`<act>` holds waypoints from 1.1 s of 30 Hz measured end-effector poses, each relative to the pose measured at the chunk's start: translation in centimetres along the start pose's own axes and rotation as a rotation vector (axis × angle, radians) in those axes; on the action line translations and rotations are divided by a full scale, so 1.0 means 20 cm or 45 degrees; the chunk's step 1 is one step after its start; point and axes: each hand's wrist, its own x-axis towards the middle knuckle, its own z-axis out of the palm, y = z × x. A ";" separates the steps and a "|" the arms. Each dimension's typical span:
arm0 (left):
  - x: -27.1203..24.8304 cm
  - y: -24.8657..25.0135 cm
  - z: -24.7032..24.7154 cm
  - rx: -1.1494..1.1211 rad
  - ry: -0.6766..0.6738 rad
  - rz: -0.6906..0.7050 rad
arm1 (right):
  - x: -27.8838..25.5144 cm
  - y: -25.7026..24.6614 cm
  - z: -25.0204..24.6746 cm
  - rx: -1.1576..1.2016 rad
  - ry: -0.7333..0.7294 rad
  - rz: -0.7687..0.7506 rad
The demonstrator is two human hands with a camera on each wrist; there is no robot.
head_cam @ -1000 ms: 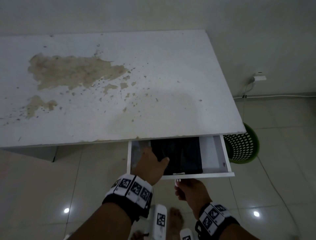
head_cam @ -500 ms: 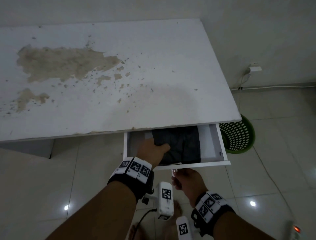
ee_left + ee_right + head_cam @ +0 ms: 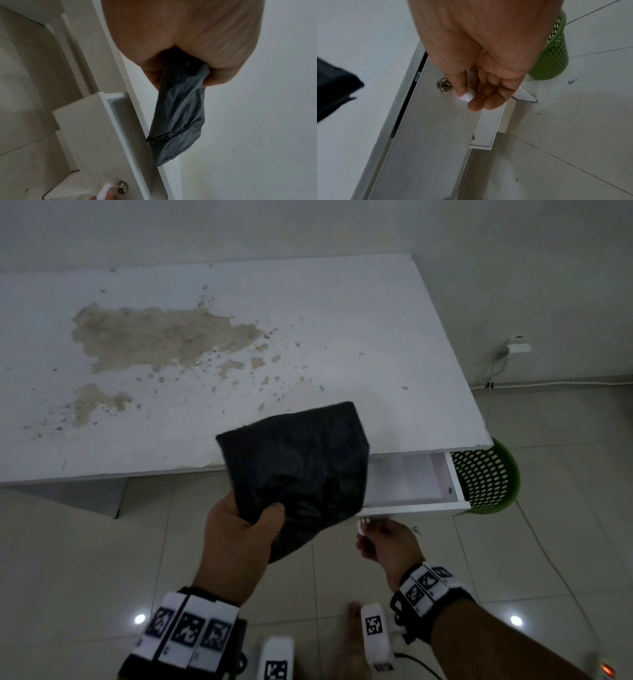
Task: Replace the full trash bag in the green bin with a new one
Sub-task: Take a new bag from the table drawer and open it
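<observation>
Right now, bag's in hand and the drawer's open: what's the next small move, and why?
Probably push the drawer shut with the right hand, which already pinches the white handle beside the lock. The left hand grips the folded black bag clear above it, and the visible part of the drawer looks empty. Then carry it to the green bin.

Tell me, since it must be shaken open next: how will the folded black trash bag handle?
The black trash bag is probably floppy: it droops and creases below the left hand. Likely very light, since a pinch at one corner carries it. The thin film looks glossy, so it may slip; the folded layers may cling.
</observation>
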 end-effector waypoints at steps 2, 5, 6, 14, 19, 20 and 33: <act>0.02 -0.01 -0.06 -0.058 0.085 -0.044 | 0.06 -0.06 0.04 0.035 0.011 -0.017; 0.08 -0.02 -0.09 -0.153 0.132 -0.083 | 0.17 -0.17 0.10 0.086 0.028 -0.030; 0.09 -0.03 -0.09 -0.180 0.130 -0.090 | 0.21 -0.20 0.12 0.102 0.039 -0.037; 0.15 0.02 0.04 -0.357 0.060 -0.109 | 0.35 -0.43 0.16 0.059 -0.077 -0.062; 0.16 0.07 0.13 -0.461 -0.022 -0.190 | 0.20 -0.44 0.05 -0.053 -0.152 0.005; 0.15 0.08 0.14 -0.467 -0.049 -0.204 | 0.12 -0.45 0.01 0.037 -0.212 0.045; 0.08 0.20 0.31 0.347 -0.314 -0.225 | -0.58 -0.68 -0.37 0.078 -0.149 -0.691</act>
